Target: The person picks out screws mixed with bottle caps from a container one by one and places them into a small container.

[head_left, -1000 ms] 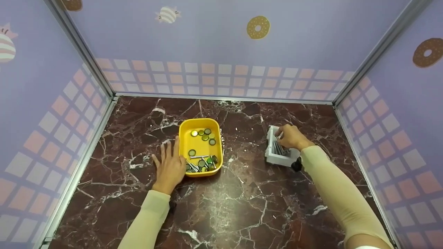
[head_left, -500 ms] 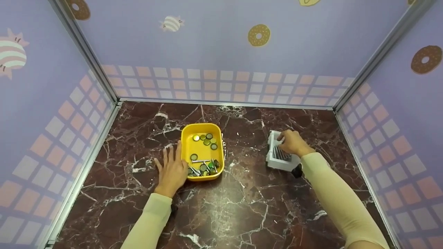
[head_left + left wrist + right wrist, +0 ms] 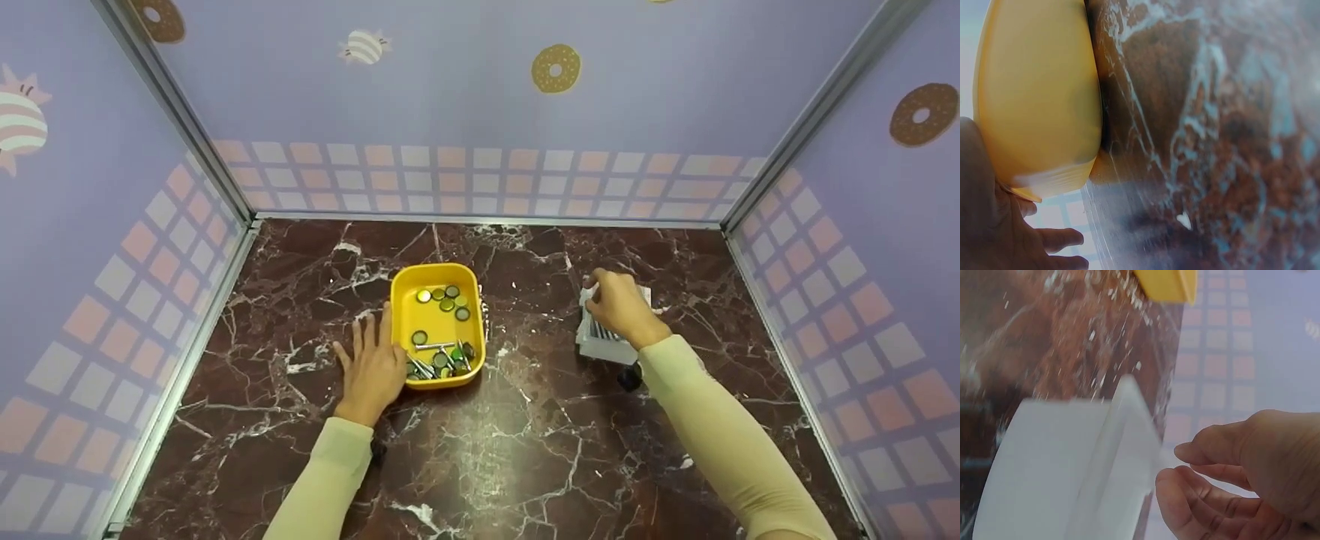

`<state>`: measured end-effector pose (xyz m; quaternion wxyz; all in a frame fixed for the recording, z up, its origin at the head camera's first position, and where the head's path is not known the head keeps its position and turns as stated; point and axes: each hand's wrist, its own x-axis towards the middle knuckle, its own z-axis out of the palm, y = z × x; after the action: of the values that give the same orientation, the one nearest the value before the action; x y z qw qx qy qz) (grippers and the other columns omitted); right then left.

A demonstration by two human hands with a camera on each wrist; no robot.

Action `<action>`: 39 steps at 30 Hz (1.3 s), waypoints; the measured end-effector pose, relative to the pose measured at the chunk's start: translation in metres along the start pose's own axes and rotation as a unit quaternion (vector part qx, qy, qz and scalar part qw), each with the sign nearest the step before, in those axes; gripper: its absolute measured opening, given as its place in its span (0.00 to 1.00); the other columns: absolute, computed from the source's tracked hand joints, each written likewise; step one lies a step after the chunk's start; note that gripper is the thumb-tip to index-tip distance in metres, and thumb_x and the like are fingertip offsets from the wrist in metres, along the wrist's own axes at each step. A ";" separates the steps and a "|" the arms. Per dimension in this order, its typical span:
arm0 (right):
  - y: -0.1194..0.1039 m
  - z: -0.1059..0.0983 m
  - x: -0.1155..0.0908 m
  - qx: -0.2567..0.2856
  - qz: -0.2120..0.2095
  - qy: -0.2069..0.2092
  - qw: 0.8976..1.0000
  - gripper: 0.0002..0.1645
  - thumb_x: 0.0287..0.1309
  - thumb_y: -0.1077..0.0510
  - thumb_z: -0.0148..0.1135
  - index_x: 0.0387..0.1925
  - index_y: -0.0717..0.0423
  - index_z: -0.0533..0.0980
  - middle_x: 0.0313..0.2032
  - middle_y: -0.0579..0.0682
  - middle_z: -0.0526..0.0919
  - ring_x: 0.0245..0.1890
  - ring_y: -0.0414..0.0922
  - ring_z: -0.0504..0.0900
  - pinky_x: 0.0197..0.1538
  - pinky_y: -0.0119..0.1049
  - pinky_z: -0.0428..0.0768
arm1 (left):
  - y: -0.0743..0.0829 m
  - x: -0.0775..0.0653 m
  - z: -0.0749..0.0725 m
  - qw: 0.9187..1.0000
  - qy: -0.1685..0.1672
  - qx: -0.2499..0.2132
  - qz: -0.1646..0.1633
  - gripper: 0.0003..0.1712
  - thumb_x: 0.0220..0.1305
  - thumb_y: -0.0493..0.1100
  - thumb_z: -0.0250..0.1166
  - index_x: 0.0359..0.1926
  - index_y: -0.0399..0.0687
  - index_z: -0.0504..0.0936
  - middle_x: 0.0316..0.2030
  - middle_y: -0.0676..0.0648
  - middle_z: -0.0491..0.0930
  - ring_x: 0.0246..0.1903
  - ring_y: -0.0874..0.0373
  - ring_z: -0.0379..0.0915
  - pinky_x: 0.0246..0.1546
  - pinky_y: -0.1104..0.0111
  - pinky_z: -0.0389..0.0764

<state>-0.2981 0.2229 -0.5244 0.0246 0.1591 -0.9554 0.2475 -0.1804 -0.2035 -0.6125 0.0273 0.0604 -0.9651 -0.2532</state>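
My left hand rests against the left side of a yellow bin, fingers straight. The bin holds several round bottle caps and slim metal rods, like nails or bolts, mostly at its near end. In the left wrist view the thumb side lies by the bin's outer wall. My right hand is over a pale grey box with more slim metal rods inside. In the right wrist view thumb and fingertips come close together beside the box; whether something is pinched there is unclear.
Both containers stand on a dark red marbled tabletop, with a gap between them. Lilac panels with printed tiles and doughnuts enclose it at the back, left and right.
My right hand has risen from inside the grey box and shifted slightly left over its rim. The left hand stays by the yellow bin. The head view has tilted slightly.
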 end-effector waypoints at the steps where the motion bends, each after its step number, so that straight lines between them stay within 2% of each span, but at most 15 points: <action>1: -0.005 0.001 0.000 0.001 -0.013 0.005 1.000 0.16 0.65 0.71 0.70 0.53 0.72 0.86 0.39 0.69 0.96 0.41 0.66 0.96 0.48 0.63 0.95 | 0.000 0.000 0.000 1.000 0.000 0.000 0.000 0.43 0.91 0.48 0.45 0.98 0.56 0.44 0.93 0.28 0.52 0.94 0.23 0.40 0.88 0.16 0.33; 4: -0.022 0.007 0.000 0.004 -0.047 0.001 0.999 0.14 0.65 0.71 0.73 0.52 0.72 0.87 0.38 0.67 0.96 0.39 0.64 0.96 0.47 0.61 0.95 | 0.000 0.001 0.000 1.000 -0.003 -0.001 -0.001 0.43 0.91 0.49 0.45 0.98 0.56 0.43 0.94 0.29 0.51 0.94 0.23 0.39 0.88 0.17 0.32; 7: -0.039 0.014 0.000 0.012 -0.067 -0.023 0.997 0.15 0.67 0.70 0.74 0.53 0.72 0.87 0.41 0.67 0.96 0.40 0.62 0.96 0.49 0.59 0.96 | -0.001 0.000 0.001 1.000 -0.005 0.000 -0.002 0.43 0.91 0.48 0.45 0.98 0.55 0.44 0.94 0.28 0.51 0.94 0.23 0.39 0.88 0.16 0.32; 16: -0.088 0.037 0.006 0.020 -0.090 -0.076 0.993 0.17 0.68 0.67 0.75 0.57 0.69 0.88 0.45 0.64 0.97 0.43 0.60 0.96 0.52 0.55 0.97 | -0.001 -0.002 0.003 1.000 -0.007 0.001 -0.002 0.44 0.90 0.48 0.46 0.98 0.56 0.44 0.93 0.28 0.52 0.94 0.23 0.40 0.88 0.17 0.33; 22: -0.117 0.050 0.012 0.048 -0.091 -0.124 0.987 0.19 0.72 0.65 0.74 0.61 0.67 0.87 0.48 0.64 0.97 0.43 0.58 0.97 0.51 0.51 0.98 | -0.002 0.000 0.004 1.000 -0.002 -0.014 0.003 0.43 0.90 0.49 0.45 0.98 0.55 0.46 0.93 0.27 0.53 0.94 0.23 0.39 0.88 0.16 0.32; 28: -0.141 0.064 0.022 0.052 -0.117 -0.136 0.982 0.18 0.72 0.64 0.74 0.59 0.67 0.88 0.47 0.64 0.97 0.41 0.57 0.97 0.47 0.49 0.97 | -0.002 0.001 0.004 1.000 -0.001 -0.009 0.006 0.43 0.89 0.47 0.44 0.98 0.54 0.46 0.93 0.27 0.53 0.94 0.22 0.39 0.87 0.16 0.33; 32: -0.156 0.071 0.028 0.055 -0.122 -0.158 0.978 0.17 0.72 0.65 0.72 0.59 0.67 0.88 0.49 0.65 0.97 0.46 0.58 0.98 0.50 0.50 0.98 | -0.001 0.000 0.002 1.000 -0.010 -0.001 -0.002 0.44 0.91 0.49 0.44 0.98 0.56 0.43 0.94 0.29 0.51 0.94 0.24 0.39 0.88 0.17 0.32; 39: -0.181 0.091 0.037 0.038 -0.153 -0.201 0.967 0.20 0.71 0.66 0.75 0.60 0.69 0.87 0.50 0.67 0.96 0.47 0.59 0.98 0.55 0.51 0.98 | -0.001 0.001 0.000 1.000 -0.011 -0.001 -0.002 0.44 0.90 0.49 0.45 0.98 0.56 0.43 0.93 0.28 0.51 0.94 0.23 0.38 0.88 0.17 0.31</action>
<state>-0.2733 0.0189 -0.5157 -0.1365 0.3502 -0.8950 0.2403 -0.1814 -0.2048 -0.6129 0.0165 0.0597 -0.9649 -0.2551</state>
